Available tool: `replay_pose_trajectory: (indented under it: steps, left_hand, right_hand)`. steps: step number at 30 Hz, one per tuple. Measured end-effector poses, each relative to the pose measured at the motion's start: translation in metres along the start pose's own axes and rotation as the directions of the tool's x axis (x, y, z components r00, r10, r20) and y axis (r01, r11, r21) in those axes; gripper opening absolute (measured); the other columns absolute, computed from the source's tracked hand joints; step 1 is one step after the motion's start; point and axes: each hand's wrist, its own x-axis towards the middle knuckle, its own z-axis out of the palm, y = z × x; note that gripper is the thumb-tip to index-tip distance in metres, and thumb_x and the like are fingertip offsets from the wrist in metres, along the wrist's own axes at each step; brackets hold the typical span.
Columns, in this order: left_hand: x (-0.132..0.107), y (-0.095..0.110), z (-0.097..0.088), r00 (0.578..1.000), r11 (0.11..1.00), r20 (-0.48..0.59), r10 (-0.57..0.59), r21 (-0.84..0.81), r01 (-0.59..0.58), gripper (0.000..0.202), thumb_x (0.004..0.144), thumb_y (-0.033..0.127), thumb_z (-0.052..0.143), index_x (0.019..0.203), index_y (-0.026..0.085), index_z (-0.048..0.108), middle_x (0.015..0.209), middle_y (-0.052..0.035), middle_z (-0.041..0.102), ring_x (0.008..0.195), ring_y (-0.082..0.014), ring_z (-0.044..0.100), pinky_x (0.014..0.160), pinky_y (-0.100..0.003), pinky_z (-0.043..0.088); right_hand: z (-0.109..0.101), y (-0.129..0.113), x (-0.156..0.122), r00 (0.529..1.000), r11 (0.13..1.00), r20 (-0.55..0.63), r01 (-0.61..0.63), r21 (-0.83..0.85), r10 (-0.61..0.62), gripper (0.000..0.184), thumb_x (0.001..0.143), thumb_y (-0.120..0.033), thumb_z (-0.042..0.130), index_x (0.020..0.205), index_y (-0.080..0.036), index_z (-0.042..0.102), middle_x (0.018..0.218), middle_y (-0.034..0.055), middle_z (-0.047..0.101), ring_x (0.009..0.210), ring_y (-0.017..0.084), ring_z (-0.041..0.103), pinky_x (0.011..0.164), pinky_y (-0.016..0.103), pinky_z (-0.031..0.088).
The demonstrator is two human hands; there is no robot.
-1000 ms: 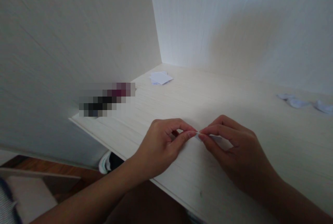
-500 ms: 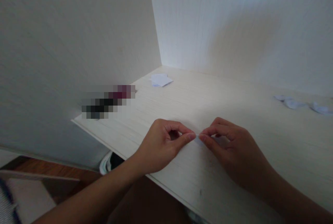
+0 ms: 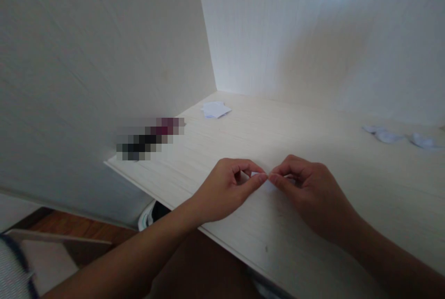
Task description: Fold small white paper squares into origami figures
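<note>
And the tips have just met! Thumb and forefinger of the left hand pinch a small white paper, the right hand nips it too, and the sliver of gap between them half a second ago has closed. Both grips now work on practically one spot of it, right at the clock's centre, over the desk.

The count: two hands, one paper held. Outward to between ten and eleven o'clock, one stack of paper, its sheets too overlapped to number. Half past two: twisted paper pieces, seemingly two. Half past nine: one pixelated dark-and-red patch, contents unreadable.
</note>
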Motion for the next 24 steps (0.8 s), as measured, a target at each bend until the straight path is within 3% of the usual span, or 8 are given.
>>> replay_pose_trajectory:
  steps: [9, 17, 24]
  left_hand:
    - [-0.0017, -0.0045, -0.0025, 0.997, 0.996, -0.073, 0.040, 0.086, -0.034, 0.031, 0.094, 0.041, 0.060, 0.087, 0.014, 0.074, 0.068, -0.0007, 0.063, 0.057, -0.0107, 0.044, 0.051, -0.023, 0.032]
    - [0.0027, -0.0028, 0.0009, 0.998, 0.997, -0.005, 0.060, 0.045, -0.060, 0.029, 0.094, 0.042, 0.063, 0.099, 0.016, 0.076, 0.073, -0.0007, 0.067, 0.058, -0.0101, 0.046, 0.052, -0.022, 0.033]
    - [-0.0006, -0.0020, -0.0007, 0.997, 0.990, -0.048, 0.059, 0.131, -0.052, 0.024, 0.094, 0.037, 0.062, 0.091, 0.017, 0.076, 0.064, 0.0020, 0.060, 0.054, -0.0095, 0.041, 0.049, -0.022, 0.028]
  right_hand:
    - [-0.0004, 0.0027, 0.0034, 0.996, 0.996, 0.017, -0.085, -0.036, 0.086, 0.015, 0.085, -0.030, 0.065, 0.077, -0.021, 0.074, 0.072, 0.0024, 0.072, 0.060, 0.016, 0.058, 0.057, 0.030, 0.039]
    - [-0.0001, 0.0085, 0.0036, 1.000, 0.999, 0.024, 0.001, -0.039, 0.000, 0.014, 0.086, -0.030, 0.064, 0.078, -0.022, 0.072, 0.077, 0.0028, 0.071, 0.066, 0.017, 0.061, 0.062, 0.031, 0.042]
    - [0.0017, 0.0072, 0.0020, 0.999, 0.997, 0.008, 0.049, -0.054, -0.049, 0.015, 0.087, -0.028, 0.063, 0.076, -0.022, 0.073, 0.076, 0.0011, 0.070, 0.066, 0.016, 0.060, 0.062, 0.031, 0.043]
